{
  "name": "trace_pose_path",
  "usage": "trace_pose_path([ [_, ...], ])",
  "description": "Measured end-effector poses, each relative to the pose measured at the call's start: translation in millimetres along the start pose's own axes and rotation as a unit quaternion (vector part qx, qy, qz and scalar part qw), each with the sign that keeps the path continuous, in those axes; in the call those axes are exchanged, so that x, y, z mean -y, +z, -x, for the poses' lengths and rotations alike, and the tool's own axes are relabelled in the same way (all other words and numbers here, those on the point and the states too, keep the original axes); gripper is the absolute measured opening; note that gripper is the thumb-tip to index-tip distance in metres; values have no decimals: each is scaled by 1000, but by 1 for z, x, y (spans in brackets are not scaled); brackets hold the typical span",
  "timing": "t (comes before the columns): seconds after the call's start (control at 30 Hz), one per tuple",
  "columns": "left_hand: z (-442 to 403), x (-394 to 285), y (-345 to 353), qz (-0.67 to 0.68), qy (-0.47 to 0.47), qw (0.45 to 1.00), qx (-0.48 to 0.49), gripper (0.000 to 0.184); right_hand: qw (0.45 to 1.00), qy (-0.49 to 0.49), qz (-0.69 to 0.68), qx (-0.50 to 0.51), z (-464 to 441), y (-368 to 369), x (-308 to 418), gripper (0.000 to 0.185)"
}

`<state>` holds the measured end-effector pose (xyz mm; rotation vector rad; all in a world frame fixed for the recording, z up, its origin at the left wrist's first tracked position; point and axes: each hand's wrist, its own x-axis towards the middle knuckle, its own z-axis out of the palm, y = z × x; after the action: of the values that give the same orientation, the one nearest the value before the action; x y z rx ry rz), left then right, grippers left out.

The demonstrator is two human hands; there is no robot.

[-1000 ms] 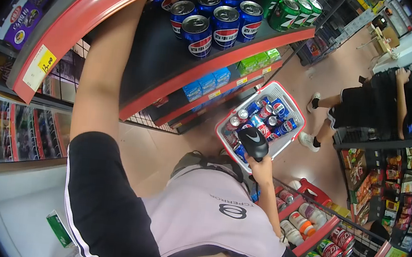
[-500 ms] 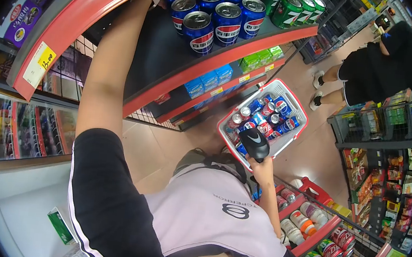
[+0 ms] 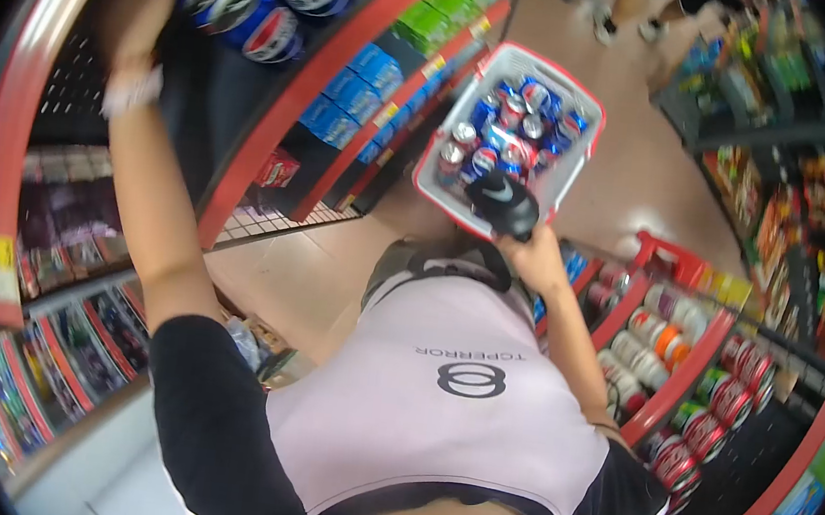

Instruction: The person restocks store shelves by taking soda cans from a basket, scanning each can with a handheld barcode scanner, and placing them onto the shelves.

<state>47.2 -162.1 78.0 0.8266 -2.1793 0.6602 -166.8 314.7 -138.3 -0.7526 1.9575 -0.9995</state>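
My left hand (image 3: 140, 23) reaches into the shelf at the upper left, beside the blue Pepsi cans (image 3: 266, 26). Motion blur and shadow smear its fingers, and whether it holds anything cannot be made out. My right hand (image 3: 533, 258) is closed at the near end of a rounded black item with a white swoosh (image 3: 503, 205); its exact kind is unclear. That item overlaps the near side of a white shopping basket with a red rim (image 3: 583, 165). Several blue Pepsi cans (image 3: 535, 94) and some red-and-silver cans lie jumbled inside the basket.
The red-edged shelf (image 3: 295, 84) holds blue boxes (image 3: 354, 96) and green boxes (image 3: 438, 14) on lower levels. Bottles (image 3: 661, 334) and cans (image 3: 701, 429) fill racks at the right. Another person's shoe (image 3: 605, 21) shows in the aisle, beside snack racks (image 3: 821, 290).
The view has swung, so the shelf cans and basket sit higher and farther left. My left hand has moved left of the Pepsi cans. My right hand still has the black item.
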Motion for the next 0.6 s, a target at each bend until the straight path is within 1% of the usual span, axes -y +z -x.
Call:
trace_pose_path([
  [0.03,11,-68,-54,201,-205,958,6,28,999,26,18,-13,0,-5,-3,31],
  [0.07,27,-101,-73,264,-168,947,-69,25,999,30,9,-39,-2,-7,-12,30],
  [0.1,47,-123,-81,323,-135,926,-144,22,998,32,3,-62,-3,-9,-20,30],
  [0.13,71,-137,-86,358,-40,926,-111,19,996,67,16,-63,-2,-14,-22,28],
  [0.17,93,-152,-82,389,55,916,-80,16,995,77,13,-67,-4,-17,-29,28],
  [0.2,111,-187,-73,476,73,876,-37,19,994,77,7,-73,-6,-19,-37,28],
  [0.23,126,-220,-64,495,68,865,53,18,994,76,2,-79,-7,-20,-42,28],
  [0.27,153,-249,-40,550,0,816,175,20,993,84,6,-85,-7,-22,-41,29],
  [0.3,179,-278,-13,581,-42,769,263,23,992,91,4,-86,-7,-23,-41,29],
  [0.33,209,-300,11,563,-78,739,362,23,991,100,13,-83,-8,-24,-43,31],
  [0.37,241,-319,40,552,-81,722,409,26,990,111,22,-81,-8,-24,-47,34],
  [0.4,277,-336,69,505,-61,745,431,30,989,121,22,-82,-6,-24,-52,34],
  [0.47,323,-369,107,412,-71,713,562,41,990,104,29,-92,-4,-24,-64,37],
  [0.5,337,-383,118,404,-46,709,576,43,988,117,28,-95,-1,-26,-66,37],
  [0.57,353,-409,146,366,-54,627,686,48,979,166,-10,-117,4,-33,-64,39],
  [0.6,384,-422,173,364,-67,600,709,50,976,178,-3,-125,7,-36,-72,39],
])
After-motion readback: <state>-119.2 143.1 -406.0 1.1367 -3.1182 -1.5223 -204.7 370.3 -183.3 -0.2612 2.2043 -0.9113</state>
